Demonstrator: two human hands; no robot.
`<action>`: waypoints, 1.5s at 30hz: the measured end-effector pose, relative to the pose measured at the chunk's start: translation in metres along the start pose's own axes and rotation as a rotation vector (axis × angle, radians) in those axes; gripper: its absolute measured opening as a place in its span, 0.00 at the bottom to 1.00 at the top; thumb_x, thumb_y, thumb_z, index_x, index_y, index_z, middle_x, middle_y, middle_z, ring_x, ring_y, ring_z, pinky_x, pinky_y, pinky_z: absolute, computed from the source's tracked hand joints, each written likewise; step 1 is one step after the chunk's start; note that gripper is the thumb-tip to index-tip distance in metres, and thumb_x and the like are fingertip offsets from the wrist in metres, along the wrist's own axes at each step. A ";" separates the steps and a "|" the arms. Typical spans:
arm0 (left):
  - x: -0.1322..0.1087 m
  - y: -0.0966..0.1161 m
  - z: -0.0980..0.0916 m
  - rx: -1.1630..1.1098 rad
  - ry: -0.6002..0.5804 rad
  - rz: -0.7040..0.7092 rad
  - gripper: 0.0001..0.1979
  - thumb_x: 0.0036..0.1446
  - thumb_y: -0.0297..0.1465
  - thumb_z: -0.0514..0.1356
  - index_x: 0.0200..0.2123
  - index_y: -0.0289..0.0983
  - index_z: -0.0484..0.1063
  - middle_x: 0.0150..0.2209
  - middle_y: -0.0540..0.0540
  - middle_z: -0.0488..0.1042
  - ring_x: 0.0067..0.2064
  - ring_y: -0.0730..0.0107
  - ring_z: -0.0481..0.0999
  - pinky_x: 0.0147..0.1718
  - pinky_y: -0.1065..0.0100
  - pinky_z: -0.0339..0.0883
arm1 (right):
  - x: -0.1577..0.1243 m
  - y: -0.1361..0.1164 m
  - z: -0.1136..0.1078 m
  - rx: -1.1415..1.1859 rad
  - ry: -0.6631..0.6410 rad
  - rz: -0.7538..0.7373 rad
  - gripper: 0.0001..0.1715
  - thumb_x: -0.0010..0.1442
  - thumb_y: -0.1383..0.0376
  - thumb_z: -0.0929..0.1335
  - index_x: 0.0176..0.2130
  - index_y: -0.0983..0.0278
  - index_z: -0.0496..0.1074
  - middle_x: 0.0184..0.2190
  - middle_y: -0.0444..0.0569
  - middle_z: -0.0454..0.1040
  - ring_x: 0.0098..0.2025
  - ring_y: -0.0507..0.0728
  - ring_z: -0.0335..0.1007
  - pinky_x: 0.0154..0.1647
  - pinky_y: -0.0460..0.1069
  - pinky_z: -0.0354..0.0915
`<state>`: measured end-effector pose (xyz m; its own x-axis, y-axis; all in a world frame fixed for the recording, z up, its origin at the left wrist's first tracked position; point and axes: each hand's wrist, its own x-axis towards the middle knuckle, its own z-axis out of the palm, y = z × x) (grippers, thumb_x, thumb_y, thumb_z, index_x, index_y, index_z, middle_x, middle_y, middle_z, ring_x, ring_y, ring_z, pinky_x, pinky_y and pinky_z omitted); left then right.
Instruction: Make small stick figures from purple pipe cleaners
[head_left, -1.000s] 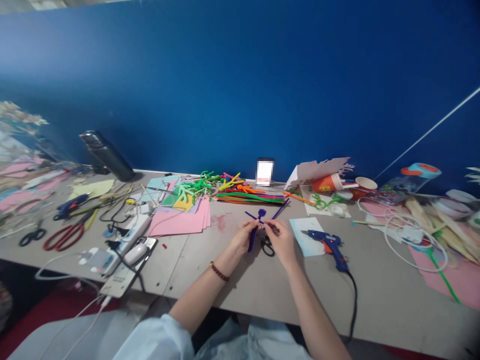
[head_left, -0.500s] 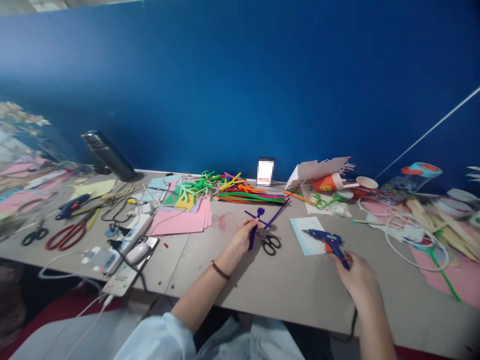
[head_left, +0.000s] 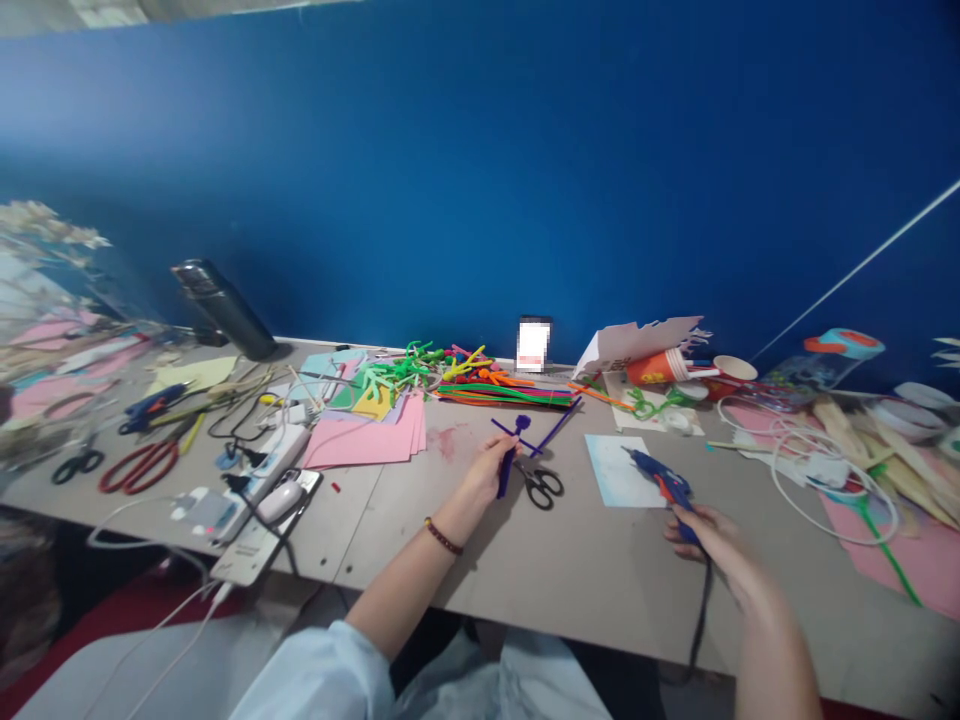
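Two hands grip fuzzy chenille, plastic glue gun.

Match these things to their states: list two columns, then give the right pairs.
Things:
1. left hand
2. right hand
3. black-handled scissors
4. orange paper cup

States:
A. lying on its side
B. gripping a blue hot glue gun
C. lying on the table, not held
D. holding a purple pipe-cleaner figure

Pairs: 1-D, 2-B, 3-C, 4-A
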<state>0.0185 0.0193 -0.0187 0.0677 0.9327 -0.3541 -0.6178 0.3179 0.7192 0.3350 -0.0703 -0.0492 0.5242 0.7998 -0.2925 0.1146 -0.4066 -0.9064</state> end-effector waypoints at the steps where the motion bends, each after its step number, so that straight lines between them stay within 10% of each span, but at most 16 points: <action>1: 0.000 0.000 0.000 0.000 0.005 -0.002 0.14 0.31 0.30 0.73 0.20 0.33 0.71 0.20 0.49 0.73 0.24 0.75 0.72 0.28 0.73 0.64 | -0.003 -0.004 0.000 0.081 -0.038 0.068 0.13 0.41 0.60 0.74 0.26 0.62 0.70 0.20 0.50 0.74 0.21 0.58 0.74 0.19 0.49 0.72; 14: -0.003 0.001 0.001 -0.007 -0.057 -0.023 0.11 0.37 0.26 0.71 0.24 0.33 0.72 0.22 0.48 0.74 0.26 0.75 0.73 0.30 0.73 0.66 | -0.046 -0.042 0.027 0.739 -0.515 0.055 0.19 0.38 0.67 0.76 0.26 0.61 0.65 0.23 0.40 0.66 0.27 0.51 0.68 0.28 0.46 0.73; 25: -0.003 0.001 0.002 0.035 -0.009 0.111 0.16 0.32 0.29 0.72 0.25 0.34 0.70 0.21 0.50 0.73 0.24 0.75 0.73 0.27 0.72 0.64 | -0.075 -0.060 0.091 0.700 -0.535 -0.161 0.20 0.48 0.58 0.72 0.39 0.59 0.65 0.16 0.35 0.61 0.13 0.47 0.54 0.10 0.41 0.50; 45: -0.009 0.000 0.004 0.188 -0.086 0.313 0.12 0.38 0.32 0.70 0.25 0.35 0.71 0.24 0.51 0.72 0.27 0.74 0.72 0.32 0.70 0.65 | -0.084 -0.054 0.132 0.070 -0.261 -0.279 0.26 0.49 0.45 0.69 0.28 0.66 0.71 0.14 0.44 0.67 0.13 0.50 0.58 0.12 0.44 0.56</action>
<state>0.0206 0.0119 -0.0134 -0.0307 0.9981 -0.0536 -0.4646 0.0332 0.8849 0.1740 -0.0570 -0.0156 0.2474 0.9646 -0.0914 0.1597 -0.1336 -0.9781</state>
